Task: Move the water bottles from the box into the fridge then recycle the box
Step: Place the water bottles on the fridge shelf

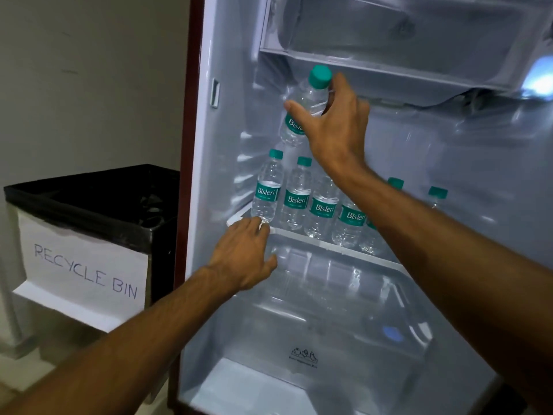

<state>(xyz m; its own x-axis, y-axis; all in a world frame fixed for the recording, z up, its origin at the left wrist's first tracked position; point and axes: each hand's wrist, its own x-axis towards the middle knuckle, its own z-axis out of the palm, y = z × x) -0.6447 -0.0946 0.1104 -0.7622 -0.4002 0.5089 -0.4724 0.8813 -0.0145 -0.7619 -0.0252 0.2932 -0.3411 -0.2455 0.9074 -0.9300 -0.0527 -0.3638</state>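
Water bottles (321, 208): a row stands upright inside the open fridge (227, 85) and one more is in the air. The box is not in frame. The recycle bin (89, 205), black liner and handwritten sign (83, 271), sits outside the fridge, well left of the left fingers. The shelf (344, 247) lip runs right under the left fingertips, and the row starts there and runs off to the right, passing behind the right forearm. The right hand (335, 127) grasps the held bottle (305, 94) at its shoulder, thumb on the near side and the other fingers round the back just below the teal cap (320, 77). It is tilted, base down toward the back-left corner, above and behind the leftmost bottle (267, 190). The left hand (242, 256) is loose and wrapped round nothing: fingertips (257, 227) touch that bottle's base at the lip, thumb hanging under the lip. My read: this is the placing step, with recycling not begun. To do it well, square the held bottle to vertical before lowering and aim for the gap behind the front row, away from the fingertips. Use the left fingertips as a stop so the front bottle can't skid off the lip. Land the base flat, then let go. The risk is clipping a front cap with the base and toppling the row.
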